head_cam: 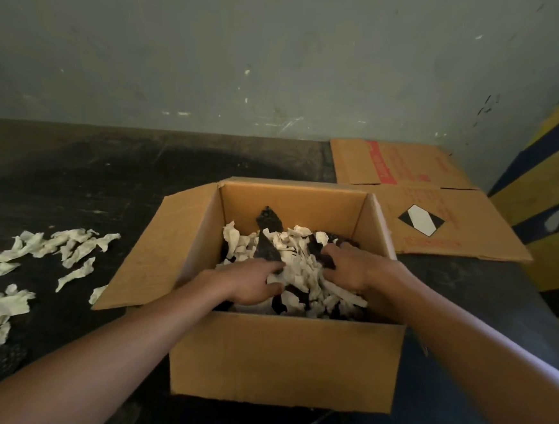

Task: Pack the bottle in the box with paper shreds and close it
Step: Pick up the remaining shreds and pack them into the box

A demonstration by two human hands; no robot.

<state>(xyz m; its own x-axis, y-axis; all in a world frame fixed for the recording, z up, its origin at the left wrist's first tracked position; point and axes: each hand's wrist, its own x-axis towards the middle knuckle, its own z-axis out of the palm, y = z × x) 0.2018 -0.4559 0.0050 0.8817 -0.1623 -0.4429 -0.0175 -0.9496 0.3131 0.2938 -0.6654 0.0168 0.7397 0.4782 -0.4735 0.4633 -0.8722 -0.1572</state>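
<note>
An open brown cardboard box (283, 359) stands in front of me on a dark surface, its flaps spread outward. Inside lies a heap of cream and black paper shreds (296, 263). My left hand (249, 283) rests palm down on the left side of the heap, fingers curled into the shreds. On the right side, my right hand (350, 267) presses in the same way, its fingertips buried in the paper. No bottle shows; the shreds and my hands cover the box's inside.
Loose cream shreds (51, 250) lie scattered on the dark surface left of the box. A flattened printed cardboard sheet (420, 196) lies behind the box on the right. A grey wall runs behind, with a yellow-and-blue striped wall (553, 200) at right.
</note>
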